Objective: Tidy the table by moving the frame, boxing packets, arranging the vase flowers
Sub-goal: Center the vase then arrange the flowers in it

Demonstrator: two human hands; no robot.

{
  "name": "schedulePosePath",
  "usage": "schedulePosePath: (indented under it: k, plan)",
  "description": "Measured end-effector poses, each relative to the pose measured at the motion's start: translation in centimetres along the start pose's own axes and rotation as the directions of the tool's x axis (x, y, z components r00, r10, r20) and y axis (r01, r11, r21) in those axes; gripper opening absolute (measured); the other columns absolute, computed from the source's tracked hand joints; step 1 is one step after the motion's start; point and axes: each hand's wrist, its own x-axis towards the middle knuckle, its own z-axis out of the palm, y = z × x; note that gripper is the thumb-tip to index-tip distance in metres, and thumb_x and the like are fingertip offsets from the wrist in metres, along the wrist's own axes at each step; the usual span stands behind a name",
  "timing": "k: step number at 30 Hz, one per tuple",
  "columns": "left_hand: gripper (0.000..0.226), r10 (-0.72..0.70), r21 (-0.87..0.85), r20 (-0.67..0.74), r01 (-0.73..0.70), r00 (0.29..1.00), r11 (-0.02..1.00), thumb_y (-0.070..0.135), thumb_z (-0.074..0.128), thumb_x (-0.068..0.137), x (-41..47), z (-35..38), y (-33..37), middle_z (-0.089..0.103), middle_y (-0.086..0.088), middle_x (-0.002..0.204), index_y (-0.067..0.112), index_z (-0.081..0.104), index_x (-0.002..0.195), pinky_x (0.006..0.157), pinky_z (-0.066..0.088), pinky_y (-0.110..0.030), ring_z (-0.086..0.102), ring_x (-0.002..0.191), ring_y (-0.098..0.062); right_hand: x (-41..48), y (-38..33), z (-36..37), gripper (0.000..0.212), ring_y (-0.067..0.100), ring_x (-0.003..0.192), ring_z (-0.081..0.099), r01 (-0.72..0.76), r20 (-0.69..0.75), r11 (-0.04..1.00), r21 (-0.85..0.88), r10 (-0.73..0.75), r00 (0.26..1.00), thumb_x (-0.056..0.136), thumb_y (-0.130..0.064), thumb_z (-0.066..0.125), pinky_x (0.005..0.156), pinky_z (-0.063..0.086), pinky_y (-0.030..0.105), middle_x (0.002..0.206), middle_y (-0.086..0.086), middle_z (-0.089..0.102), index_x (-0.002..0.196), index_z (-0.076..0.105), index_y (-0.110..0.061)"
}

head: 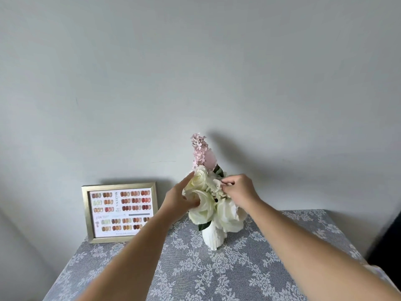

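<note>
A white ribbed vase (213,237) stands upright near the middle back of the table and holds white roses (204,205) and a tall pink flower spike (200,152). My left hand (179,197) cups a white rose from the left, index finger stretched up along the bloom. My right hand (238,191) pinches small white petals at the right side of the bunch between thumb and fingers. A gold picture frame (120,211) with a nail-colour chart leans on the wall at the back left. No packets or box are in view.
The table wears a grey cloth with a white floral lace pattern (195,274). A plain pale wall stands right behind it. A dark object (390,231) sits past the table's right edge.
</note>
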Motion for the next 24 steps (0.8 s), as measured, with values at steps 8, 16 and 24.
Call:
schedulePosePath:
  k: [8, 16, 24]
  plan:
    - [0.08, -0.025, 0.01, -0.013, 0.025, 1.0, 1.0, 0.01, 0.07, 0.07, 0.2, -0.1, -0.4, 0.05, 0.007, 0.068, 0.047, 0.038, 0.133, 0.04, 0.034, -0.009, 0.036, 0.04, -0.004, -0.7, -0.5, 1.0, 0.02, 0.011, 0.075, 0.061, 0.057, -0.054, 0.998, -0.004, -0.057, 0.997, 0.075, -0.007, 0.069, 0.071, 0.041, 0.015, 0.093, 0.007, 0.073, 0.094, 0.073, -0.011]
    - [0.082, -0.021, 0.003, 0.003, 0.021, 1.0, 1.0, 0.005, 0.067, 0.073, -0.6, -0.5, 0.6, 0.058, -0.033, 0.114, 0.042, 0.032, 0.138, 0.04, 0.033, -0.009, 0.038, 0.041, -0.002, -0.7, 0.0, 0.0, 0.02, 0.016, 0.083, 0.064, 0.14, -0.059, 0.987, -0.077, -0.144, 0.988, 0.076, -0.002, 0.066, 0.077, 0.047, 0.022, 0.093, 0.007, 0.073, 0.094, 0.073, -0.009]
    - [0.096, -0.036, 0.048, 0.047, 0.033, 0.998, 0.998, 0.003, 0.07, 0.069, -0.6, -0.9, 0.4, 0.054, -0.026, 0.121, 0.042, 0.021, 0.142, 0.048, 0.042, -0.019, 0.045, 0.055, -0.01, -1.5, 0.3, -1.5, 0.025, 0.02, 0.067, 0.066, 0.077, -0.116, 0.977, -0.198, -0.101, 0.988, 0.077, -0.017, 0.066, 0.064, 0.056, 0.038, 0.093, 0.003, 0.073, 0.101, 0.07, -0.023]
